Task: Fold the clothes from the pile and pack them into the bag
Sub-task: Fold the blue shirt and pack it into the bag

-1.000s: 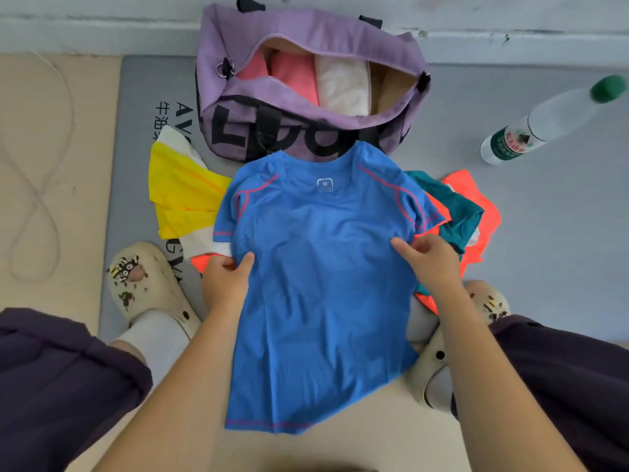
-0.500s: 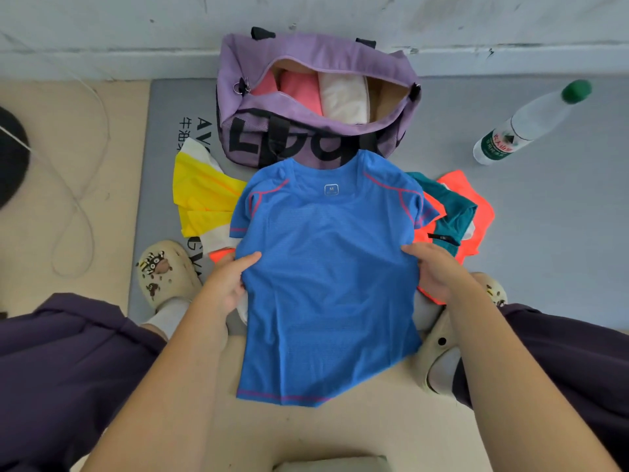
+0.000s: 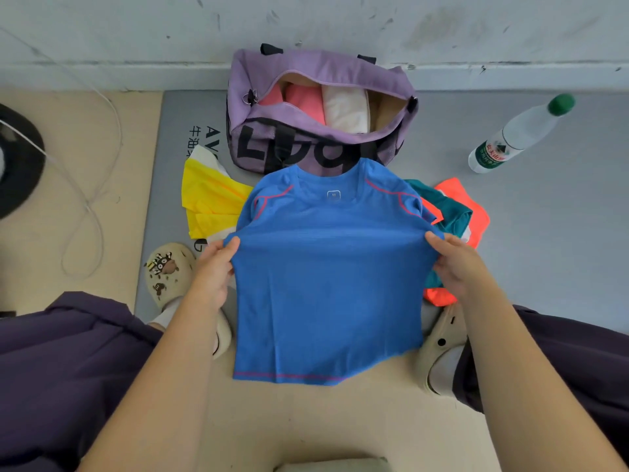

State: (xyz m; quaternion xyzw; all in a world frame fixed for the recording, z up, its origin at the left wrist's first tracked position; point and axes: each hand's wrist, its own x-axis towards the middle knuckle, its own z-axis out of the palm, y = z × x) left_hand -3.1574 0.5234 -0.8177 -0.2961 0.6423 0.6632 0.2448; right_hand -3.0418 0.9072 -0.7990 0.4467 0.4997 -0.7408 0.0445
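A blue T-shirt with pink seams is lifted at mid-body, its collar end draped toward the bag and its hem hanging toward me. My left hand pinches its left side edge; my right hand pinches its right side edge. Behind it stands an open purple bag holding folded pink and cream clothes. A yellow garment lies left of the shirt. Teal and orange garments lie to the right, partly hidden by the shirt.
A grey mat lies under the bag and clothes, against the wall. A plastic water bottle with a green cap lies at the right. A white cable loops on the beige floor at left. My clogs flank the shirt.
Both hands have lifted the shirt's side edges and drawn them upward, so a fold ridge now runs across the chest. The camera view has shifted downward, showing more wall.
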